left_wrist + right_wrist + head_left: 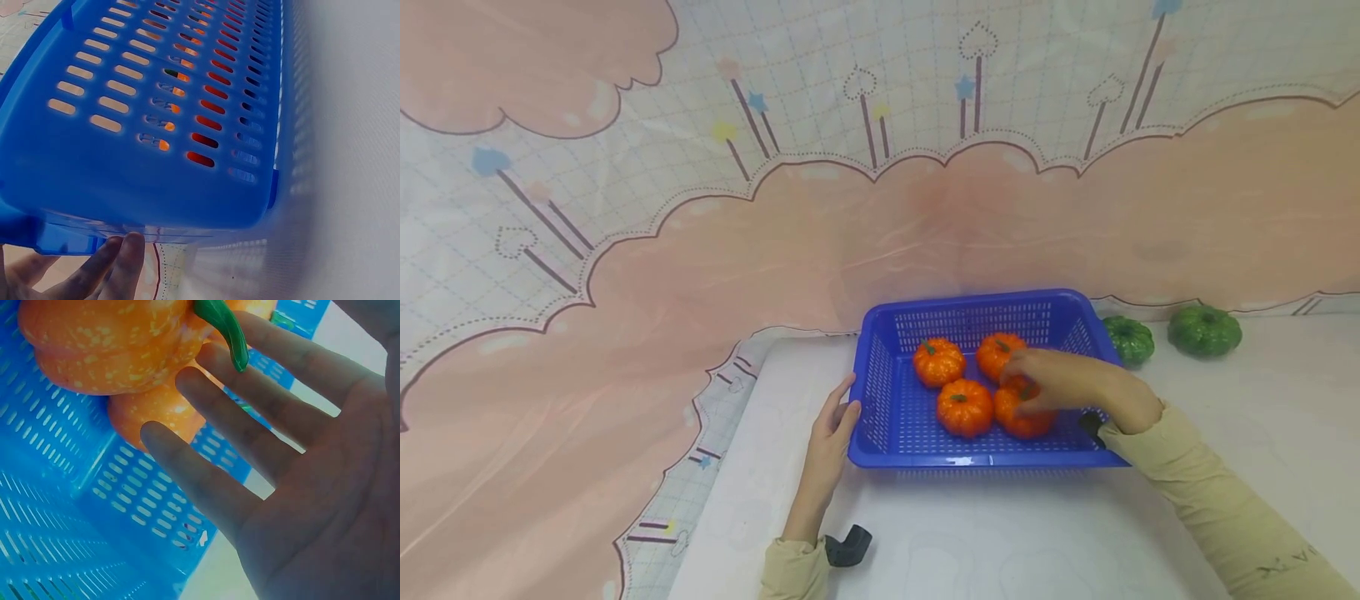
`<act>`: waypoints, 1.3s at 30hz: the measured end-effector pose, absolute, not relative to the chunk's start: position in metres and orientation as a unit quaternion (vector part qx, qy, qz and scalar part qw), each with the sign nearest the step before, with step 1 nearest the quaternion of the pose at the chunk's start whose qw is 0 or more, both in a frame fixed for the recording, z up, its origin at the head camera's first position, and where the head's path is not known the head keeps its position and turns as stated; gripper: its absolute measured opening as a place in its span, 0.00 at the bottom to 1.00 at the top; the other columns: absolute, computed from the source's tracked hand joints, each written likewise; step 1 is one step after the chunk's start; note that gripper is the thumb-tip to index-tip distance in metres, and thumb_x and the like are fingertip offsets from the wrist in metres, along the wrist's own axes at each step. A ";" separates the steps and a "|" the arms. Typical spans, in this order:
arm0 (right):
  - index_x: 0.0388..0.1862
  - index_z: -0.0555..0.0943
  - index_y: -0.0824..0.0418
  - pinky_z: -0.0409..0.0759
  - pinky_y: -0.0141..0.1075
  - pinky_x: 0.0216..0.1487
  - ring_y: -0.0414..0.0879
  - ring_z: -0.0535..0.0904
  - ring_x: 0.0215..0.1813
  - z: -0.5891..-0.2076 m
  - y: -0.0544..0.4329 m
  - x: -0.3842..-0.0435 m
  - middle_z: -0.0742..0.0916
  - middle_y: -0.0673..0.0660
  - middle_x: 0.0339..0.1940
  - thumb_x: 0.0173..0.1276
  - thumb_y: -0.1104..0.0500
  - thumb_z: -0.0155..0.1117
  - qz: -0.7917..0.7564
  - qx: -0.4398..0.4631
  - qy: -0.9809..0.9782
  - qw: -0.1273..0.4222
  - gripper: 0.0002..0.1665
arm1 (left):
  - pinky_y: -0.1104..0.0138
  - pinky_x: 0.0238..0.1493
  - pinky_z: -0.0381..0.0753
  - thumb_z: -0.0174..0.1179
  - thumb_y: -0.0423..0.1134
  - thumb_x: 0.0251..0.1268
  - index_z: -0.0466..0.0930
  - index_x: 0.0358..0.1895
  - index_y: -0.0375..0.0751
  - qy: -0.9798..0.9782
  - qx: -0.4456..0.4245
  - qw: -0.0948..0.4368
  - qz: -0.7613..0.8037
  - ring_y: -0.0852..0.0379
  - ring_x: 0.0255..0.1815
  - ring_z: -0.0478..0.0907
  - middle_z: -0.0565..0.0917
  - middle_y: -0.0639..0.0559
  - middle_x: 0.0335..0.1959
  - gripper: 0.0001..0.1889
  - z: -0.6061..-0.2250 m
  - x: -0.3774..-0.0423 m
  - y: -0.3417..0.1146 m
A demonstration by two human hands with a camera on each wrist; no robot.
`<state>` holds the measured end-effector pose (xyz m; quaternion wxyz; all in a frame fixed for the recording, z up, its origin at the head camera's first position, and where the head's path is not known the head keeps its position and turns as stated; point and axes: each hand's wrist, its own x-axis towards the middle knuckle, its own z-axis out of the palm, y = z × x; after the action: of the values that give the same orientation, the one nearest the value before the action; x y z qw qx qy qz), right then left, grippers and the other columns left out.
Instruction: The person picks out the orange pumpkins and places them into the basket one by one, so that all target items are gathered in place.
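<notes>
Several small orange pumpkins with green stems lie in a blue perforated plastic basket [917, 460]. My right hand [1052, 383] reaches over the basket's right side, right above the front right pumpkin [1022, 421]. In the right wrist view its fingers [250, 419] are spread and nearly straight, overlapping a pumpkin [112, 344] and its stem. Another pumpkin [966, 408] sits just left of it, with two more, the back left one [938, 363] and the back right one [994, 357], behind. My left hand [829, 437] touches the basket's left end, extended fingertips [130, 247] under the rim.
Two green pumpkins stand on the white table [985, 533] right of the basket: one [1129, 340] close by its corner, the other [1205, 331] farther right. A patterned pink cloth [820, 250] hangs behind the table. A black device [848, 547] sits at the left wrist.
</notes>
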<state>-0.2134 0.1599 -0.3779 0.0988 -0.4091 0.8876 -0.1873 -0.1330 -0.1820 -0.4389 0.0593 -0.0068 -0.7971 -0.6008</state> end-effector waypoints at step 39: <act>0.56 0.81 0.67 0.75 0.57 0.63 0.63 0.77 0.62 -0.350 0.163 -0.197 0.84 0.64 0.57 0.65 0.55 0.70 -0.166 -0.395 0.902 0.050 0.24 | 0.66 0.57 0.81 0.56 0.38 0.75 0.74 0.64 0.36 -0.799 0.001 0.165 -0.578 0.46 0.61 0.79 0.80 0.39 0.60 0.19 -0.406 -0.137 -0.191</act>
<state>-0.1967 0.1627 -0.3503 0.0499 -0.3953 0.9020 -0.1662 -0.1369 -0.1905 -0.4063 0.1650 0.0014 -0.7990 -0.5783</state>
